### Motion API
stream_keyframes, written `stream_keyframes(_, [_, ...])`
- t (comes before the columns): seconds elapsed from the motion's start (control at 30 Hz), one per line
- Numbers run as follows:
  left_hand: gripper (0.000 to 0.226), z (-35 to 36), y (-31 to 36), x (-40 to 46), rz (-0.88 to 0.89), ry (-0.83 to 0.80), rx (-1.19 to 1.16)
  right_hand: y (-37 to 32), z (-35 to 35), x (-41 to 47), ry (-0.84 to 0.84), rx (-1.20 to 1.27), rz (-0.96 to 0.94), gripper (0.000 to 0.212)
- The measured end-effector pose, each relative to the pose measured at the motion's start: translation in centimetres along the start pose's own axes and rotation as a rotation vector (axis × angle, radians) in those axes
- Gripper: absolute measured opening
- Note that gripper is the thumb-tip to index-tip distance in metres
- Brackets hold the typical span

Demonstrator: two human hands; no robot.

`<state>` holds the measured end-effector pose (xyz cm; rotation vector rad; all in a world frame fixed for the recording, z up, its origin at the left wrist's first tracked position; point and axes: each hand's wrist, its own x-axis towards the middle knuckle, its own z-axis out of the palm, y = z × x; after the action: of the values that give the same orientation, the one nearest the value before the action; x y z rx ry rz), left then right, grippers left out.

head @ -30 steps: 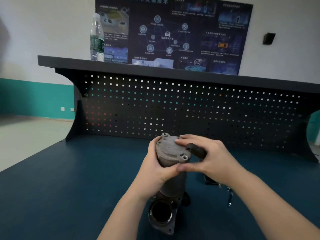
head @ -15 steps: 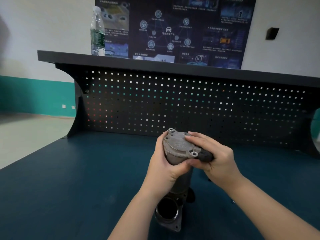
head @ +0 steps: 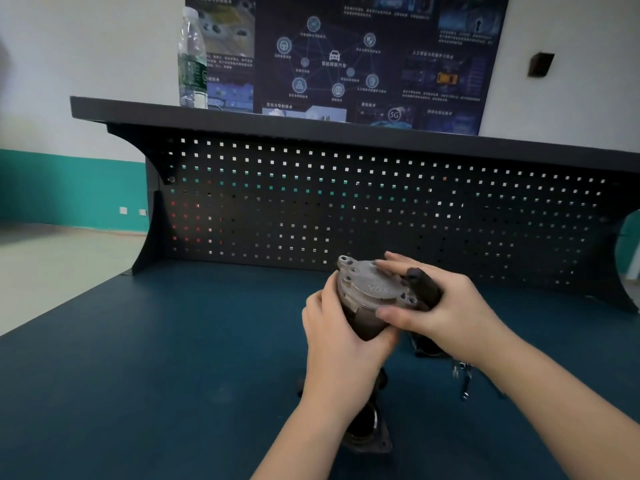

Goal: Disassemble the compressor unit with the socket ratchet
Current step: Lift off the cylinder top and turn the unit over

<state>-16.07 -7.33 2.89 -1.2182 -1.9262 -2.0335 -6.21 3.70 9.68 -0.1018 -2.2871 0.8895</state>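
Observation:
The grey metal compressor unit (head: 367,292) stands tilted on the blue bench, its round bolted end cap facing up. My left hand (head: 341,336) grips the body just below the cap. My right hand (head: 440,308) grips the cap's right side, thumb on the near rim and fingers on top, with a black handle (head: 424,287) held against the palm. The unit's lower flange with its round opening (head: 363,434) shows under my left forearm. A chrome ratchet part (head: 463,379) lies on the bench right of the unit, partly hidden by my right forearm.
A black pegboard back panel (head: 346,202) rises behind the blue bench top (head: 173,358). A water bottle (head: 192,60) stands on the shelf above it. A dark object (head: 427,349) sits behind my right wrist. The bench's left edge drops to the floor.
Both hands and the compressor have shifted right and slightly up in view. My right fingers have spread over the cap's top, and the cap face now shows more fully.

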Motion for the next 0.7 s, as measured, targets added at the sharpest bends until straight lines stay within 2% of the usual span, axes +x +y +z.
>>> stream_keyframes(0.1, [0.064, 0.2, -0.2, -0.1, -0.005, -0.054, -0.061, -1.3, 0.0, 0.5, -0.04, -0.107, 0.037, 0.053])
stream_keyframes(0.23, [0.062, 0.4, -0.2, -0.2, -0.074, -0.085, -0.087, -2.4, -0.6, 1.6, -0.113, -0.232, 0.118, 0.049])
stream_keyframes(0.3, [0.065, 0.7, -0.3, 0.0, -0.05, -0.062, -0.048, -2.7, -0.7, 1.9, -0.14, -0.275, 0.154, 0.05])
stream_keyframes(0.43, [0.086, 0.8, -0.5, 0.2, -0.007, -0.061, 0.076, -3.2, -0.4, 2.7, -0.168, -0.462, 0.204, 0.066])
stream_keyframes(0.57, [0.086, 0.1, -0.4, 0.6, -0.007, -0.032, 0.042, -4.1, 0.4, 3.1, -0.219, -0.503, 0.115, 0.048])
stream_keyframes(0.7, [0.07, -0.9, -0.3, 0.4, -0.046, -0.028, -0.097, -4.9, 0.8, 3.6, -0.305, -0.473, 0.048, 0.04])
